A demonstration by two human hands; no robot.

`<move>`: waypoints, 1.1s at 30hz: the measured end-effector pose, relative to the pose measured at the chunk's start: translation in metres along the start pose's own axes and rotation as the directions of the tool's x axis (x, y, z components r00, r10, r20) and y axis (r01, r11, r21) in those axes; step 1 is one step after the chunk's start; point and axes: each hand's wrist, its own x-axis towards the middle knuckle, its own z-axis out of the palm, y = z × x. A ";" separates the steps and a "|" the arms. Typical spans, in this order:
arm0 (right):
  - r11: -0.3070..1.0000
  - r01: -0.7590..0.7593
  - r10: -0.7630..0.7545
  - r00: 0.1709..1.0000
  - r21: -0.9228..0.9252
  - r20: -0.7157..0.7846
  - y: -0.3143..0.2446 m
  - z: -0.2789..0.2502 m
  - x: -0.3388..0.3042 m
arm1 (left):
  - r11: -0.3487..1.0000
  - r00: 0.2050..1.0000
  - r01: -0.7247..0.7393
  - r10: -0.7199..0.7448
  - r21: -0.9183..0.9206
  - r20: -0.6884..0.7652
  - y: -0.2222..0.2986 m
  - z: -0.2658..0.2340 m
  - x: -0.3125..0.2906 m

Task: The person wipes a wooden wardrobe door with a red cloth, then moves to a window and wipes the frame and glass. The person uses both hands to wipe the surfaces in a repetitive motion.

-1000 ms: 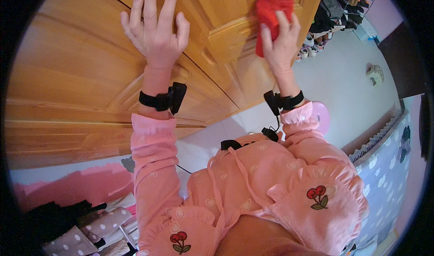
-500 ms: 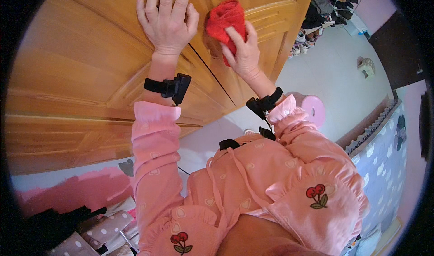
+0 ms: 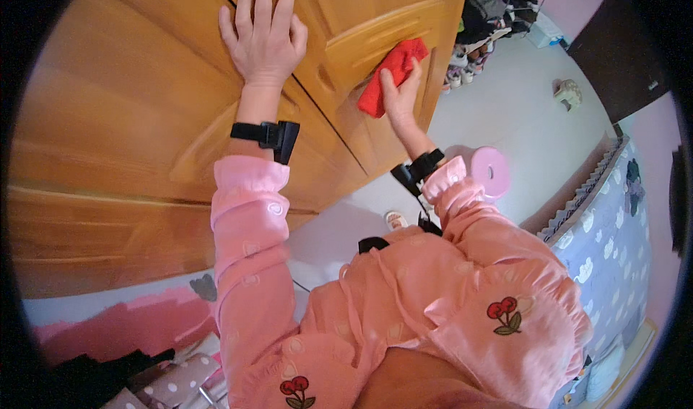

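A red cloth [image 3: 381, 91] is bunched under my right hand [image 3: 403, 95], which grips it against the wooden wardrobe door [image 3: 346, 51] on the right side. The thumb and fingers wrap the cloth's near edge. My left hand [image 3: 265, 44] lies flat on the wood farther left, fingers spread, beside the dark seam between the two doors, with nothing in it. Black straps with small boxes sit on both my wrists, just past the pink sleeve cuffs.
A pink round stool [image 3: 490, 172] stands on the pale floor to the right. Shoes and clothes fill a rack [image 3: 480, 37] beyond the door's edge. A bed with a blue patterned cover [image 3: 610, 257] is at far right. Polka-dot fabric [image 3: 177, 384] lies lower left.
My right hand has slid the red cloth down and to the right across the door panel. My left hand stays planted on the wood. The view has shifted slightly.
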 end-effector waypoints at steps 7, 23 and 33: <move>0.983 0.139 -0.115 0.975 -0.118 0.189 -0.060 -0.006 0.011 | 0.999 0.997 0.022 -0.020 0.037 -0.071 -0.001 0.010 -0.001; 0.549 0.827 -0.771 0.556 -0.118 0.310 -0.203 0.013 0.116 | 0.998 0.998 0.045 -0.043 0.043 -0.044 0.004 0.004 -0.001; 0.262 0.965 -0.921 0.256 -0.021 0.292 -0.309 0.047 0.156 | 0.994 0.997 0.079 -0.079 0.072 -0.007 0.011 -0.005 0.002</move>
